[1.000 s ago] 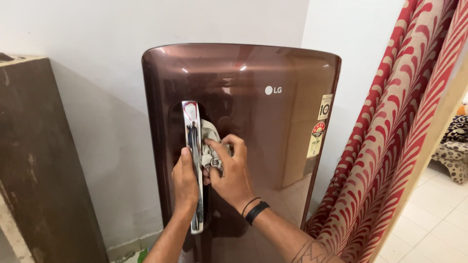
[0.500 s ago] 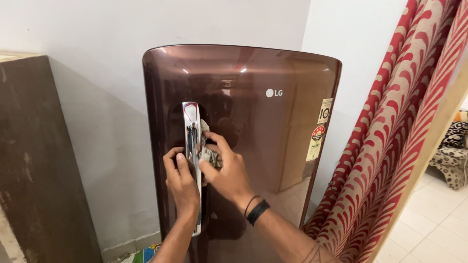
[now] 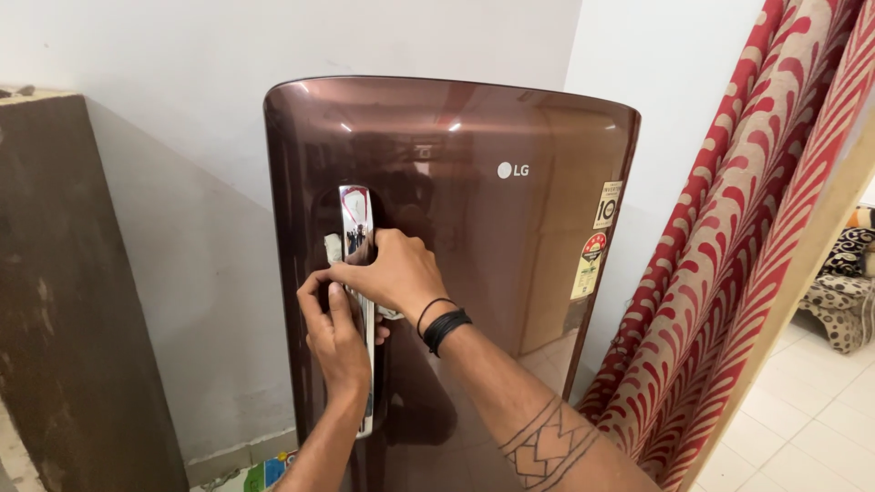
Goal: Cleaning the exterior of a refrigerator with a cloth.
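A glossy maroon refrigerator (image 3: 483,264) fills the middle of the view, with a tall chrome handle (image 3: 355,214) on its door's left side. My right hand (image 3: 392,273) reaches across the handle, fingers pressing a pale crumpled cloth (image 3: 334,248) that peeks out at the handle's left edge. Just below, my left hand (image 3: 335,339) rests against the handle, fingers curled up toward the cloth. A black band circles my right wrist.
A dark worn wooden cabinet (image 3: 68,292) stands at the left. White wall rises behind. A red and beige patterned curtain (image 3: 747,246) hangs at the right beside a wooden door frame (image 3: 802,292), with white floor tiles (image 3: 802,428) beyond.
My right hand has moved from the right side of the handle across to its left, carrying the cloth with it. My left hand stays low on the handle.
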